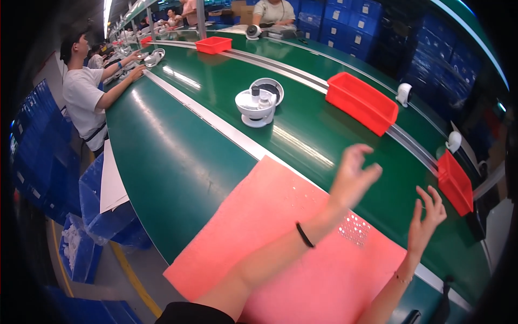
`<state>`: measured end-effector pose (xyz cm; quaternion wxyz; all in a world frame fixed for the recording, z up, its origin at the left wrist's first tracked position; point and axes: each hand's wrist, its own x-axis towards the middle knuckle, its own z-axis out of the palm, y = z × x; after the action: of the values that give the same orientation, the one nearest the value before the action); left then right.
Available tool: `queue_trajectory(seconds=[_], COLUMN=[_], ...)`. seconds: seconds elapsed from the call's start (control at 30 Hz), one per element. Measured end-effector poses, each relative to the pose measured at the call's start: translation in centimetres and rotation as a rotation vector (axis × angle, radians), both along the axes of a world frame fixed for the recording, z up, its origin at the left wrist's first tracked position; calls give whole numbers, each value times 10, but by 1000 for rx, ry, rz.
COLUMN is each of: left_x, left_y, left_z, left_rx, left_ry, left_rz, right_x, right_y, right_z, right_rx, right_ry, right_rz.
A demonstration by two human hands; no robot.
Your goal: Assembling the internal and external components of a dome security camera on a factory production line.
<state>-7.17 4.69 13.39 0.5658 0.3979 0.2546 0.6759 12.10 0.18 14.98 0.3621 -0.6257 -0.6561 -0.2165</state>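
Note:
My left hand (353, 175) reaches out above the green belt, past the far edge of a pink foam sheet (232, 232). It is slightly blurred, thumb and fingers apart around nothing. To its right my right hand (426, 218) is raised over the belt, also with fingers spread and no object in them. Small shiny round bits (354, 229) lie on the sheet between my forearms. Farther off to the left, a white round device (256, 108) stands on the belt with its round dark-lined cover tilted back; neither hand touches it.
Red bins (361, 102) stand along the metal rail beyond the belt, one (455, 182) near my right hand. White devices (403, 94) sit on the far side. A co-worker (86, 97) works at the left. Blue crates (345, 21) are stacked behind.

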Motion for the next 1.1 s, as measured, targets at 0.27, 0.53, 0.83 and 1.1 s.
queue_trajectory(seconds=[0.27, 0.53, 0.83, 1.1], left_x=[-113, -198, -200, -174], left_y=[73, 128, 127, 14], left_z=[-72, -85, -97, -2], left_rx=[-380, -516, -261, -312], left_ry=[-390, -425, -414, -143], left_rz=[527, 296, 116, 53], right_x=[26, 35, 24, -6], right_y=[4, -21, -24, -33], right_z=[-8, 19, 27, 34], right_rx=[-62, 55, 62, -86], right_ry=[71, 241, 272, 239], right_rz=[-10, 24, 166, 356])
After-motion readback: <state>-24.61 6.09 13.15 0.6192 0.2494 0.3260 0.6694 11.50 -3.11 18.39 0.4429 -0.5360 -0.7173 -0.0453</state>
